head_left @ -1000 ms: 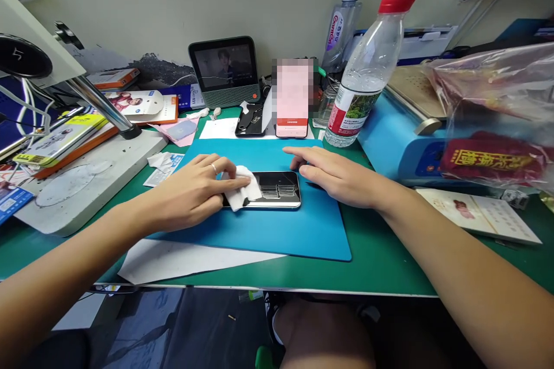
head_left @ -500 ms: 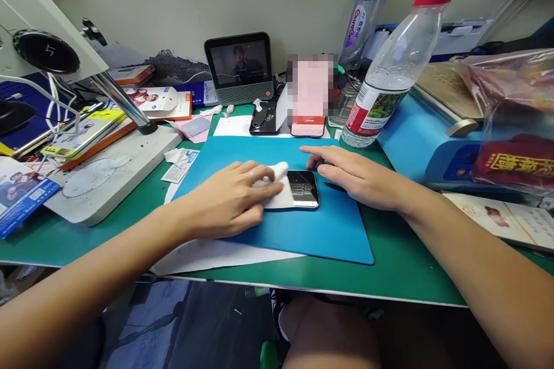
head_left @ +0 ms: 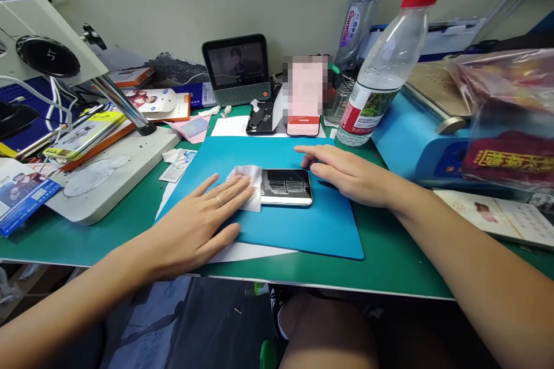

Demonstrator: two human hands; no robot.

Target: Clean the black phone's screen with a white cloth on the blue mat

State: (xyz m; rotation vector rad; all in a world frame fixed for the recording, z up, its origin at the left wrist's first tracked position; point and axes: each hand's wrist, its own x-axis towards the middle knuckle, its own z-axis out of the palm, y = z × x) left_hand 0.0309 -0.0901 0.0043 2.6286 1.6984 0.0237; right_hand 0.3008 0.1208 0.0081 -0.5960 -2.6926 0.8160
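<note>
A smartphone (head_left: 285, 187) lies face up on a blue mat (head_left: 298, 230), its dark screen marked by pale streaks or reflections. My left hand (head_left: 208, 219) rests with fingers stretched and spread, its fingertips on a white wipe (head_left: 253, 184) that covers the phone's left end. At the phone's upper right corner is my right hand (head_left: 341, 170), index finger extended and thumb apart, holding nothing. Whether its thumb touches the phone is hard to tell. A thin dark object partly shows beneath that hand.
Behind the mat stand a smart display (head_left: 237, 69) and a propped phone with a pink screen (head_left: 305, 92). A red-capped water bottle (head_left: 372, 98) and a blue machine (head_left: 415, 132) are on the right. A white microscope stand base (head_left: 116, 179) occupies the left.
My left hand has slid left along the phone with the wipe, and its fingers have straightened, uncovering more screen. My right hand stays by the phone's right end. The view has shifted slightly.
</note>
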